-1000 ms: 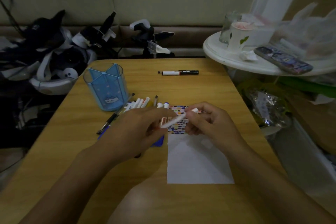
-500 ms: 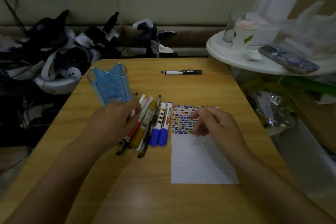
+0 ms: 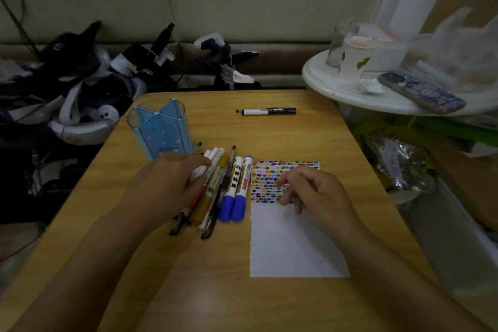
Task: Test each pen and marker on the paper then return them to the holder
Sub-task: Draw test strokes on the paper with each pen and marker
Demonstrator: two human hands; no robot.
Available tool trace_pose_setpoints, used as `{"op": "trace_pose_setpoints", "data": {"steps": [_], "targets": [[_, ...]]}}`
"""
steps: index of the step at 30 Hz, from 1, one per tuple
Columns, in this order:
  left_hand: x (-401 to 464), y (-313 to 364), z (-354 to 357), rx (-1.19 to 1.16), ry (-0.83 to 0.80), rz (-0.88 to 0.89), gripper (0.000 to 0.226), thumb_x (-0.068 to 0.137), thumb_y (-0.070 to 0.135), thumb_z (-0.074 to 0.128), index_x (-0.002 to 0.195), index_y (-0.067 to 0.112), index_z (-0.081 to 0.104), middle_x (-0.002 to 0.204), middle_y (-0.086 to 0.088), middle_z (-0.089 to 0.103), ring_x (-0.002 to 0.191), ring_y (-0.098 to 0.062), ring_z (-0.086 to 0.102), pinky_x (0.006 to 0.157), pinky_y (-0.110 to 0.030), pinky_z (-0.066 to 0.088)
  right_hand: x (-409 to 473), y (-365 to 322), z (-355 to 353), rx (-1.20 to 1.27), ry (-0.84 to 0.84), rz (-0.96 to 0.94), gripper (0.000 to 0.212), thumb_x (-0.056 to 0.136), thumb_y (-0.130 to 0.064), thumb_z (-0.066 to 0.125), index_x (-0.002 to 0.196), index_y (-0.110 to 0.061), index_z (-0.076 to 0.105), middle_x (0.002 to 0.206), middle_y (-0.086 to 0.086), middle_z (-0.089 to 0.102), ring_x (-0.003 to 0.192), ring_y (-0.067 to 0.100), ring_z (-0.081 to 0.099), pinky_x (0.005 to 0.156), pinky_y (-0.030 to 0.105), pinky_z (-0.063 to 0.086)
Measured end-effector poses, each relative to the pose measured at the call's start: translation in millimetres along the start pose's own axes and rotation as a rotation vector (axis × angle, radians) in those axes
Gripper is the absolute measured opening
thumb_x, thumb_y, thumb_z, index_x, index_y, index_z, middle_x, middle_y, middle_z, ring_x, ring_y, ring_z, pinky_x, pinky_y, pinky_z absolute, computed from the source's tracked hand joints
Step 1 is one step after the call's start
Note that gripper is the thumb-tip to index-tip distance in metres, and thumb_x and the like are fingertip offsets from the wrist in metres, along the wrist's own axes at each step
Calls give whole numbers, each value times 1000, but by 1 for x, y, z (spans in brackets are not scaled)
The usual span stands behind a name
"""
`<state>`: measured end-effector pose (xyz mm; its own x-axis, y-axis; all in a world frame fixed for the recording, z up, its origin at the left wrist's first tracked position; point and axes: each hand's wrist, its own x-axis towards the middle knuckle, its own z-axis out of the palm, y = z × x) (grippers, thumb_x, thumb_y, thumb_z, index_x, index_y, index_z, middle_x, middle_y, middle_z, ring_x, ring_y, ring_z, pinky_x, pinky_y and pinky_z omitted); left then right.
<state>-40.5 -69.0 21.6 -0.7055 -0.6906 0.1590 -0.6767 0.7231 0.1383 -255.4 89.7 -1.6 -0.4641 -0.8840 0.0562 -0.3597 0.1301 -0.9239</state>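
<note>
The left hand [image 3: 172, 183] hides part of the row of loose pens and markers [image 3: 223, 188], its fingers resting on a white marker [image 3: 207, 162]; their labels are too dim to read. The right hand [image 3: 312, 191] hovers loosely curled and empty over the white paper with coloured dabs [image 3: 291, 245].

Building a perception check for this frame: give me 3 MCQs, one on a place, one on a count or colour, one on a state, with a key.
1. Where does the lone black-and-white marker lie?
A. Inside the holder
B. On the paper
C. On the table, at its far side, apart from the pile

2. How many blue-capped markers lie side by side next to the paper?
A. Two
B. Four
C. None

3. What is in the blue holder?
A. It is packed with pens
B. No pen shows in it
C. It lies tipped on its side

Key: 1 C, it lies alone beyond the paper on the bare wood. 2 A, two blue caps sit together at the paper's left edge. 3 B, it stands upright and only its dividers show, while the pens lie beside it under the left hand.
</note>
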Motion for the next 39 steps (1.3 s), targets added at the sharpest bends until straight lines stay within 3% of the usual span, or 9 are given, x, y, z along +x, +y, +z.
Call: {"op": "trace_pose_setpoints", "data": {"steps": [4,9,14,18,22,24,30,35,39], "targets": [[5,2,-6,-105,70,13,41,93,42,49,134,39,50,102,15,43,90,-3,47,70,-22,46,-4,-1,-5,-77,-37,-22,28,105,-27,47,91,-27,71,78,-11,72,71,-3,64,58,12,43],[41,26,-14,-226,116,76,45,94,42,54,138,34,49,121,10,45,105,-6,47,86,-28,47,-5,0,-14,-257,-69,-106,18,101,-29,53,98,-34,69,77,-15,70,71,5,66,68,37,57],[118,64,-2,-111,-11,120,53,97,38,55,147,27,40,144,1,45,123,-18,48,97,-36,45,-1,6,-23,-535,-79,-221,19,99,-36,54,114,-38,64,90,-18,69,72,2,60,60,24,49],[166,84,16,-4,-124,80,60,97,34,56,151,23,33,154,-3,37,135,-24,39,108,-37,36,-4,9,-35,-545,-86,-227,23,99,-37,54,120,-39,62,103,-17,67,67,-7,49,58,12,37],[188,83,36,49,-199,7,69,97,29,57,156,23,21,163,-2,17,147,-23,22,117,-37,23,-7,15,-43,-493,-36,-245,23,99,-35,53,118,-35,65,108,-17,65,71,-5,48,65,13,40],[193,80,43,55,-213,-24,69,97,26,56,155,23,18,163,-3,16,147,-23,21,117,-39,23,-11,14,-43,-483,-48,-263,21,100,-34,52,116,-34,65,109,-15,65,71,-2,46,66,18,41],[194,68,54,73,-147,-14,62,95,26,55,152,28,28,148,-6,38,129,-24,42,105,-38,40,-19,17,-42,-488,-104,-293,21,100,-37,50,115,-35,65,106,-15,63,82,1,49,63,11,35],[192,60,54,49,-63,22,56,95,23,59,147,26,38,141,-5,40,125,-24,44,101,-36,43,-18,18,-42,-497,-91,-285,18,99,-35,51,110,-37,65,102,-14,63,88,7,56,66,24,43],[189,61,57,89,-99,44,47,96,31,59,141,26,49,142,-3,44,125,-23,45,99,-34,42,-17,18,-43,-520,-97,-280,19,99,-35,50,111,-37,65,104,-15,63,88,5,55,64,17,39]]}}
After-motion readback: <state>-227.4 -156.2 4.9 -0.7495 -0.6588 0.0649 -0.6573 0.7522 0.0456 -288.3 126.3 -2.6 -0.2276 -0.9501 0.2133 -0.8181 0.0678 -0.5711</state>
